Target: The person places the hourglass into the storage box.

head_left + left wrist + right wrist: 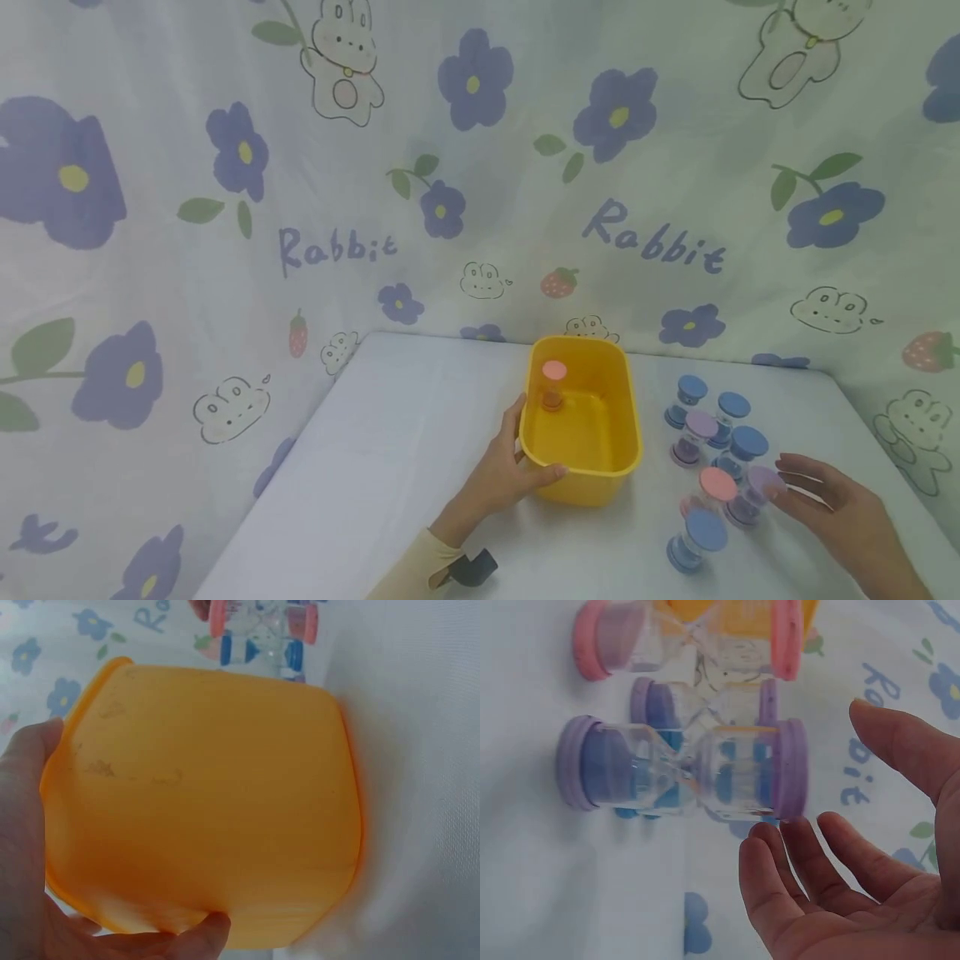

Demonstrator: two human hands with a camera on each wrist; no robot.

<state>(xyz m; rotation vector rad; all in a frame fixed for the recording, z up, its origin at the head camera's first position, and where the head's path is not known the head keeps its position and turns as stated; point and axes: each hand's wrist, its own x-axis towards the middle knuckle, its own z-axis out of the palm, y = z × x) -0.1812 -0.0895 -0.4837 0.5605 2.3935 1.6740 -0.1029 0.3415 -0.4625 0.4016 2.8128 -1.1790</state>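
A yellow plastic bin [581, 487] stands on the white table with a pink-capped hourglass [554, 371] upright inside, near its far left. My left hand [498, 471] grips the bin's near left corner, thumb over the front rim and fingers along the left side. To the right, my right hand [843, 512] reaches toward a purple-capped hourglass [742, 510], its fingertips at the top cap. In the right wrist view, thumb and fingers are spread apart around the upper cap [793, 769] of that hourglass. A pink hourglass [717, 483] stands just left of it.
Another blue hourglass [705, 532] is nearest the front. Behind the purple one are several more: blue [748, 442], purple [701, 425], blue [733, 405] and blue [692, 388]. A patterned curtain [480, 167] hangs along the table's back edge.
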